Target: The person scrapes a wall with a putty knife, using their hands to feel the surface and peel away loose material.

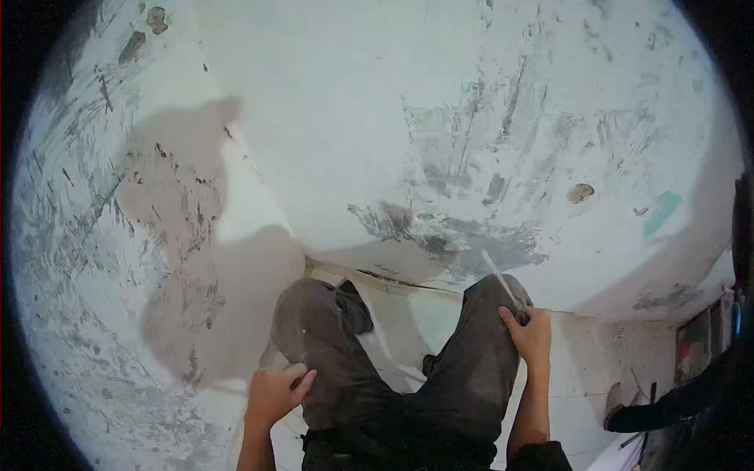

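My right hand [530, 334] is wrapped round the dark grip of a slim tool with a long pale shaft [503, 279]. It is over my right knee, and the shaft points up and away toward the wall [377, 141]. Beside my left thigh, my left hand [275, 395] has its fingers curled in toward the thumb, with nothing showing in them. My knees, in dark trousers [326, 337], are bent and apart, close to the foot of the wall. Grey scraped patches [487, 243] mark the white wall ahead of the tool's tip.
A second wall [102, 259], streaked grey and bearing my shadow, meets the first in a corner on the left. A cracked ledge [393, 284] runs along the wall's foot. At the right, a person's dark-clad leg and shoe [667, 412] are near a dark framed object [699, 337].
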A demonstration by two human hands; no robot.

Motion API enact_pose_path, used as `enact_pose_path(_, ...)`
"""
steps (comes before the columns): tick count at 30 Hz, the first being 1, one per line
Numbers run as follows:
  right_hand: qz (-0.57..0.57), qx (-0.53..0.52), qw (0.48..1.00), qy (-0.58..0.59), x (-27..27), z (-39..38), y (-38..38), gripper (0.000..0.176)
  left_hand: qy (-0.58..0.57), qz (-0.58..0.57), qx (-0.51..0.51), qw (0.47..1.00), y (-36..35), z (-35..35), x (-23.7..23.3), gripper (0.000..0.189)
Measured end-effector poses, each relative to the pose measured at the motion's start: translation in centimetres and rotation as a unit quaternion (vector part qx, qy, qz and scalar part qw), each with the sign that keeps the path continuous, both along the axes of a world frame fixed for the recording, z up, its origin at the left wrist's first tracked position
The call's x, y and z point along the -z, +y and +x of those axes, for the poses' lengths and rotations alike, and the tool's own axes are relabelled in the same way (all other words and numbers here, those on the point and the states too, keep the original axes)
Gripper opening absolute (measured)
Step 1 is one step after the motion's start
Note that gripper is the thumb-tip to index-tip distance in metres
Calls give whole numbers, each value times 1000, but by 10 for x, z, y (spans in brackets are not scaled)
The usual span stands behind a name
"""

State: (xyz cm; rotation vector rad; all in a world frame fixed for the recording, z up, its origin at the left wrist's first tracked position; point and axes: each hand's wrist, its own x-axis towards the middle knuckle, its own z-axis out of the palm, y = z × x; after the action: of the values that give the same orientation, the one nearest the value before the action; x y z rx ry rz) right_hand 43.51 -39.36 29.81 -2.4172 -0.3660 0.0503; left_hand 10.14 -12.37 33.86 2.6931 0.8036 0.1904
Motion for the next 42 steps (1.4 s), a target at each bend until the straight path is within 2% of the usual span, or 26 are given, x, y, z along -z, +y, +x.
enact_pose_path(2,-10,-13,996,-84,10,2,1,48,-15,-20,1,1000,1,11,-8,28)
enact_pose_path(3,-11,-9,996,-85,10,4,-1,48,-27,-39,2,999,1,16,-10,28)
enact_pose_path(4,21,-27,999,-39,8,7,-2,47,-26,-41,6,999,3,22,-7,28)
enact_pose_path(6,51,-41,998,7,5,5,-8,46,-145,-93,67,983,5,34,7,27)
enact_pose_path(7,91,-46,993,54,2,2,-11,45,-76,-109,77,988,3,39,7,22)
enact_pose_path(8,131,-51,985,99,-2,1,-14,44,-79,-110,78,988,5,42,17,22)
enact_pose_path(10,117,-81,982,122,-9,-6,-16,43,-124,25,153,980,10,49,50,19)
enact_pose_path(12,164,-93,969,160,-18,-16,-7,42,-117,34,141,983,10,50,58,19)
enact_pose_path(16,66,-158,974,147,-29,-17,17,38,-138,-18,149,979,11,47,57,17)
enact_pose_path(18,54,-163,979,113,-14,-18,26,39,-125,-37,144,981,10,45,56,16)
enact_pose_path(20,66,-139,988,-11,-11,-35,43,41,-128,-51,129,982,9,43,55,15)
enact_pose_path(21,24,-137,990,-29,-2,-37,48,42,-128,-49,128,982,9,44,55,15)
enact_pose_path(25,114,-102,987,51,1,-47,62,50,-146,-43,140,978,4,47,54,14)
enact_pose_path(28,141,-200,968,49,-1,-50,60,54,-153,-42,156,975,3,52,57,13)
enact_pose_path(29,199,-215,951,94,2,-48,59,56,-154,-39,161,974,4,53,58,13)
enact_pose_path(34,164,-269,948,36,8,-69,20,56,-159,-31,153,975,1,51,58,13)
enact_pose_path(36,99,-270,946,152,-9,-84,7,55,-156,-21,146,977,3,50,57,13)
enact_pose_path(39,29,-260,951,167,-8,-88,-7,54,-149,-39,141,978,8,49,52,13)
enact_pose_path(40,27,-262,950,165,-14,-86,-6,54,-129,-60,147,979,11,50,49,13)
enact_pose_path(42,60,-178,951,247,-31,-80,0,56,-115,-79,153,978,16,51,41,13)
